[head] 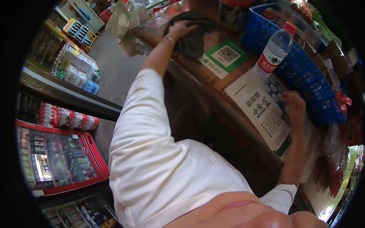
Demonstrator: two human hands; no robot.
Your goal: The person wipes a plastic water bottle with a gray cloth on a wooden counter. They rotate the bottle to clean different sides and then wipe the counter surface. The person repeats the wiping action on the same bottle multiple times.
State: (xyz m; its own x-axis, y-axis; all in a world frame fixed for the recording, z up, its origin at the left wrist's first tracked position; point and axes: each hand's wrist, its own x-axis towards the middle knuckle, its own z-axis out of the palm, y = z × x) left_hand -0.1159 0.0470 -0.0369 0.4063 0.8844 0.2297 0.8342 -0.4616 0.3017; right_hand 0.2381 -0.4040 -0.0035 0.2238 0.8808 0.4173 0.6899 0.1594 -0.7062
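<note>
My left hand (181,30) lies on a crumpled dark cloth (189,45), gripping it against the wooden counter (212,67). A bracelet circles that wrist. On the right, my right hand (295,107) is loosely curled over a printed paper sheet (245,97) and appears to hold nothing; its fingertips are blurred. Between the hands lies a green-and-white card bearing a printed code (226,57). A clear plastic water bottle (275,50) with a red cap and red-and-white label stands at the sheet's far end.
A blue plastic basket (309,74) holding packages sits along the counter's far side. Pale plastic bags (121,21) hang past the counter's left end. To my left are a red-framed glass-topped display cooler (60,156) and shrink-wrapped bottle packs (75,77) on the floor.
</note>
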